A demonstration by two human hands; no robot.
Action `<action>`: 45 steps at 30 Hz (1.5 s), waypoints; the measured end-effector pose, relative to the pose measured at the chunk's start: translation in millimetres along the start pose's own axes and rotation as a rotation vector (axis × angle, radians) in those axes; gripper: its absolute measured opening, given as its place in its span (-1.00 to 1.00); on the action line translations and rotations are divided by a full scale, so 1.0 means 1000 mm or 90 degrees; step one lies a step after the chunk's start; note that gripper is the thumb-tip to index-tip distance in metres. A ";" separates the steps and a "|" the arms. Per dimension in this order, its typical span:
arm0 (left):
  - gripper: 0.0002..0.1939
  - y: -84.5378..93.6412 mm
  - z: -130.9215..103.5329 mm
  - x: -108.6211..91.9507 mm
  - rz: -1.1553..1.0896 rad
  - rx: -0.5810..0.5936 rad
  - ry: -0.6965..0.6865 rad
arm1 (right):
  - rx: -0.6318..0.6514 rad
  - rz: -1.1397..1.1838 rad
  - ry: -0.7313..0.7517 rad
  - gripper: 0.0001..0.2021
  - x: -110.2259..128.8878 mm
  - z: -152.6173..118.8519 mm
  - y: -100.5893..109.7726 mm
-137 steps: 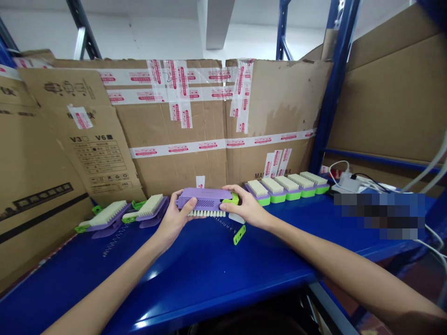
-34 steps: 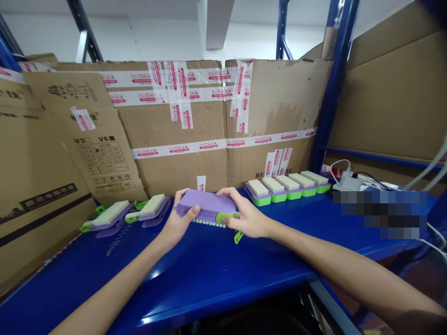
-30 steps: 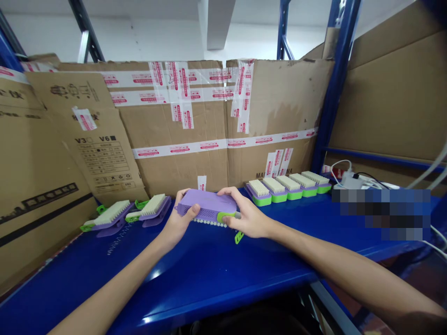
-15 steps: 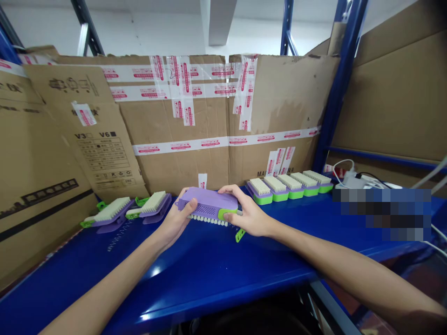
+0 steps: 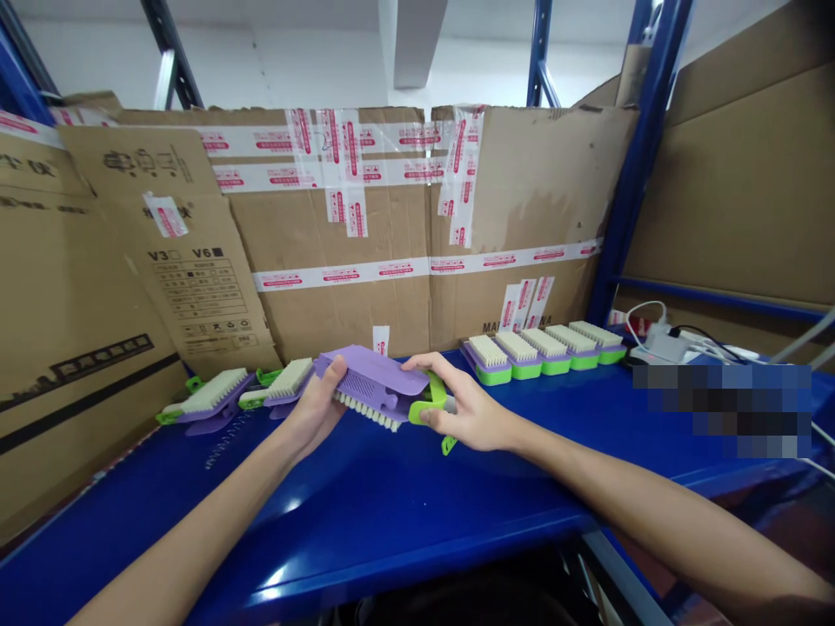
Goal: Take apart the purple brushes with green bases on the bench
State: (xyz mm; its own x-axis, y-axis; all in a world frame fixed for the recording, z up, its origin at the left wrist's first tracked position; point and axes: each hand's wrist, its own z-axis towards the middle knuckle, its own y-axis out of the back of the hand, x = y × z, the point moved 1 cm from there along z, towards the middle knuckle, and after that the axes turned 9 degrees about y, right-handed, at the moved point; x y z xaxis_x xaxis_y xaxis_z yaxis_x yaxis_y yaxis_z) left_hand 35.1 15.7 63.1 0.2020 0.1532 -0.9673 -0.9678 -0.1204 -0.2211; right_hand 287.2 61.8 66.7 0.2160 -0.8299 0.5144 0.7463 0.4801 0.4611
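Observation:
Near the middle of the shelf, a purple scrub brush (image 5: 371,374) is held in the air, tilted, with its pale bristles facing down. My left hand (image 5: 317,404) is closed around its left end, thumb on top. At the other end, my right hand (image 5: 473,404) grips a bright green end piece (image 5: 427,409) between thumb and fingers. This piece stands slightly out from the purple body; whether they still touch is hard to tell. Below my right hand lies a small green slotted part (image 5: 449,445) on the blue shelf (image 5: 404,504).
Two bristle-up brushes (image 5: 212,396) with green parts lie at left, near loose springs (image 5: 225,439). Several finished-looking purple and green brushes (image 5: 544,352) stand in a row at back right. Cardboard (image 5: 345,304) walls the back; white cables and a plug (image 5: 671,339) sit at right.
The brush has shifted left and tilted. The green end piece in my right hand has come outward from the purple body, showing the body's end.

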 end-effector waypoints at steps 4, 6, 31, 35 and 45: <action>-0.31 0.001 0.002 -0.004 -0.010 -0.044 -0.061 | -0.043 -0.045 -0.022 -0.51 -0.004 0.001 0.004; -0.36 0.000 0.003 -0.003 -0.012 -0.059 -0.062 | -0.072 -0.071 -0.029 -0.54 -0.009 0.001 0.006; -0.39 -0.003 0.003 0.005 0.037 -0.082 -0.048 | -0.118 -0.131 -0.069 -0.53 -0.017 0.000 0.006; -0.40 -0.002 0.004 0.007 0.029 -0.092 -0.046 | -0.107 -0.135 -0.069 -0.52 -0.016 0.000 0.005; -0.39 -0.002 0.003 0.008 0.034 -0.114 -0.035 | -0.096 -0.153 -0.066 -0.46 -0.016 -0.001 0.004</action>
State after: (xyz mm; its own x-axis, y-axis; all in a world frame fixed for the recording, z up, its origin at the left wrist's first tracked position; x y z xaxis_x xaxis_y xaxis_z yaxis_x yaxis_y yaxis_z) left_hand 38.4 20.6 56.3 0.1370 0.1947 -0.9713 -0.9340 -0.3012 -0.1921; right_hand 287.5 76.6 59.7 -0.0381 -0.8775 0.4780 0.8549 0.2190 0.4702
